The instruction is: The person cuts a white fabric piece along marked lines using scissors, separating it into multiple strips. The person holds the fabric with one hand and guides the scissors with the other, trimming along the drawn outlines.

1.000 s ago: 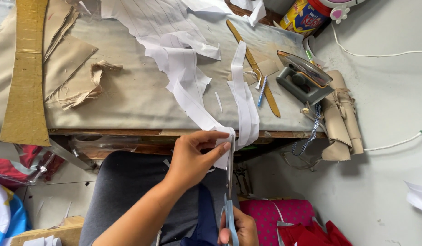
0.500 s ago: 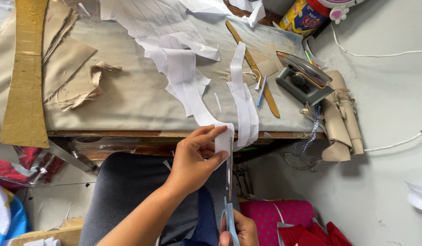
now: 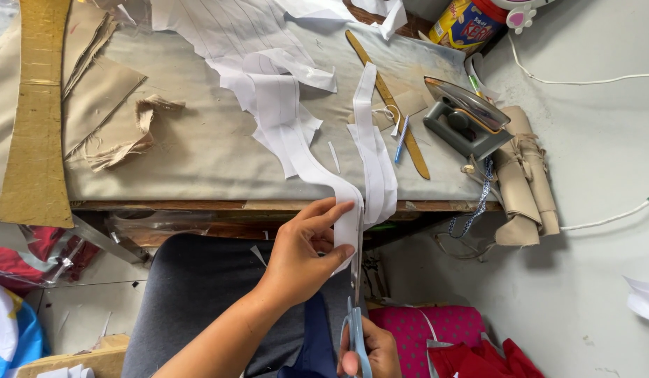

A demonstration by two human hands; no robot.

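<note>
Below the table's (image 3: pixel 198 183) near edge, the left hand (image 3: pixel 303 255) is pinching a white fabric strip (image 3: pixel 307 157) while the right hand (image 3: pixel 373 350) is gripping blue-handled scissors (image 3: pixel 355 308). A grey iron (image 3: pixel 468 119) is sitting near the right edge, a yellow-and-red can (image 3: pixel 468 24) at the far right corner.

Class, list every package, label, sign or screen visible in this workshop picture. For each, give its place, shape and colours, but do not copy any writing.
Printed tin: far right end of the worktable, top of the picture, behind the iron; round can, yellow body with a red and blue label and a red lid.
No signs or screens show.
</note>
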